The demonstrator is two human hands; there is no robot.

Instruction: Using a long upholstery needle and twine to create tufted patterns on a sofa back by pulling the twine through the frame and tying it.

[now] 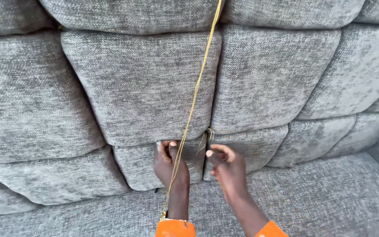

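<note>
low in the middle of the frame, the left hand (170, 163) presses on a grey sofa (141, 87), fingers bent. a yellow string (194, 100) runs from the top middle down past it. the right hand (225, 167) just beside it pinches thin yellow threads (203, 141) at the seam.

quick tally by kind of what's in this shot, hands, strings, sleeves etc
hands: 2 (left hand, right hand)
long yellow string: 1
orange sleeves: 2
grey sofa: 1
tuft of loose yellow threads at the seam: 1
total: 7
</note>
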